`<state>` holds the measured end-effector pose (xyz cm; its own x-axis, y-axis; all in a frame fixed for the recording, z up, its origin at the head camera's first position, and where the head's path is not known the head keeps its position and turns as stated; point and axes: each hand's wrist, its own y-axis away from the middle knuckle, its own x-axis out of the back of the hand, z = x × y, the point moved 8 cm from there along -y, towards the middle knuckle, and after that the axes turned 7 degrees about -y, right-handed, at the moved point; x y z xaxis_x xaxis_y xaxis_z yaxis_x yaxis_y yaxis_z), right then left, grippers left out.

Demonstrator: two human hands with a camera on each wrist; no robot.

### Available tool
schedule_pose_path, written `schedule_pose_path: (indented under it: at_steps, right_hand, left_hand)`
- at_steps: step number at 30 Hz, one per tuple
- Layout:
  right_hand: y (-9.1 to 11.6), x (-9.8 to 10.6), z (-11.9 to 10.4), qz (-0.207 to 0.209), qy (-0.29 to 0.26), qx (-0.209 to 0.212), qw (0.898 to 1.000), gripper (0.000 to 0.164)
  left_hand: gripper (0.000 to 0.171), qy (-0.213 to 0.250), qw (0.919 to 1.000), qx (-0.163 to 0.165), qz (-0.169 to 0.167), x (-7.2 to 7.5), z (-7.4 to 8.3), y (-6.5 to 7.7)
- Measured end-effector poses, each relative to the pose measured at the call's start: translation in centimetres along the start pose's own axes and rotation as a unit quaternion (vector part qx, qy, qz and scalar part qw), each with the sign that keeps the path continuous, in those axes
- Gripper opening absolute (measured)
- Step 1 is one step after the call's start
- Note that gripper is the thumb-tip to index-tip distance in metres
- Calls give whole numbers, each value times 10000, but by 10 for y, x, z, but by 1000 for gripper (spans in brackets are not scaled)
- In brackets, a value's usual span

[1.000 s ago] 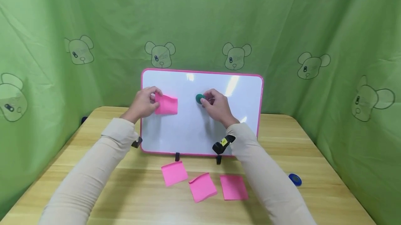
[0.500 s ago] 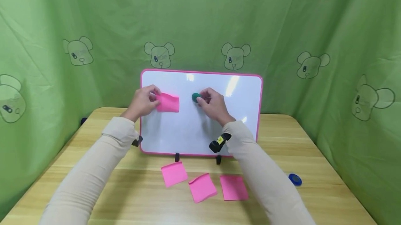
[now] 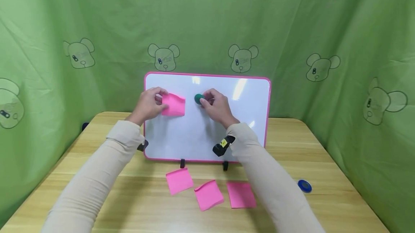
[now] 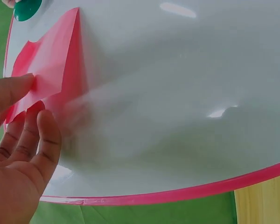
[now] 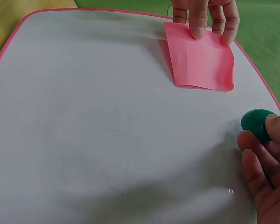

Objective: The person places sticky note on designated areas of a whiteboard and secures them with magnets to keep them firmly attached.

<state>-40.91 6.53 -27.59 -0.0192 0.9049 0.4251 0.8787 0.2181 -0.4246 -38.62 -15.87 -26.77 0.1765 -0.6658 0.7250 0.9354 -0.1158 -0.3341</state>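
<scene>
My left hand [image 3: 150,105] pinches the left edge of a pink sticky note [image 3: 175,104], which stands in front of the upper left of a pink-framed whiteboard [image 3: 194,135]. In the left wrist view, the thumb lies on the face of the note and the fingertips are behind it. To the right of the note, my right hand [image 3: 218,107] pinches a round green magnet [image 3: 199,99] between thumb and fingers. From the right wrist view, the green magnet [image 5: 256,123] sits close to the board, apart from the note; whether it touches the board I cannot tell.
Several pink items aside, three sticky notes lie on the wooden table before the board: a left note [image 3: 179,181], a middle note [image 3: 209,195] and a right note [image 3: 241,195]. A blue round magnet [image 3: 304,186] rests at the right. Black feet [image 3: 183,163] support the board.
My right hand has moved left with the green magnet, closer to the pink sticky note. The left hand has shifted the note slightly to the right and up.
</scene>
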Motion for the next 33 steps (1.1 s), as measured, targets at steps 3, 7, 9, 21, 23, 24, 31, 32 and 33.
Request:
schedule_pose_path:
  at_steps: [3, 7, 9, 21, 23, 24, 31, 32, 33]
  right_hand:
    - [0, -1, -1, 7, 16, -25, 10000, 12]
    - [-1, -1, -2, 39, 69, -10, 10000, 13]
    - [-2, -1, -3, 55, 100, 43, 9999, 13]
    - [-8, -8, -12, 66, 35, 229, 9997, 15]
    - [-9, -9, -13, 54, 13, 211, 9998, 15]
    - [-9, -10, -14, 45, 3, 201, 9998, 16]
    - [-12, -14, -17, 31, -63, 174, 9998, 15]
    - [-12, -15, -17, 32, -73, 183, 9998, 15]
    - [-13, -15, -18, 39, -92, 196, 9998, 15]
  left_hand:
    - [41, -41, 10000, 5, 23, 0, 0, 0]
    - [47, -157, 9998, -81, 94, 0, 2, -1]
    - [51, -196, 9997, -110, 115, 0, 2, -1]
    - [55, -337, 9993, -7, 188, 0, 2, -3]
    - [54, -394, 9990, -8, 189, 0, 3, -3]
    - [53, -400, 9990, 1, 183, 1, 3, -3]
    - [55, -365, 9992, 48, 176, 1, 2, -4]
    - [56, -358, 9992, 43, 184, 0, 2, -4]
    - [56, -361, 9992, 33, 191, 0, 2, -4]
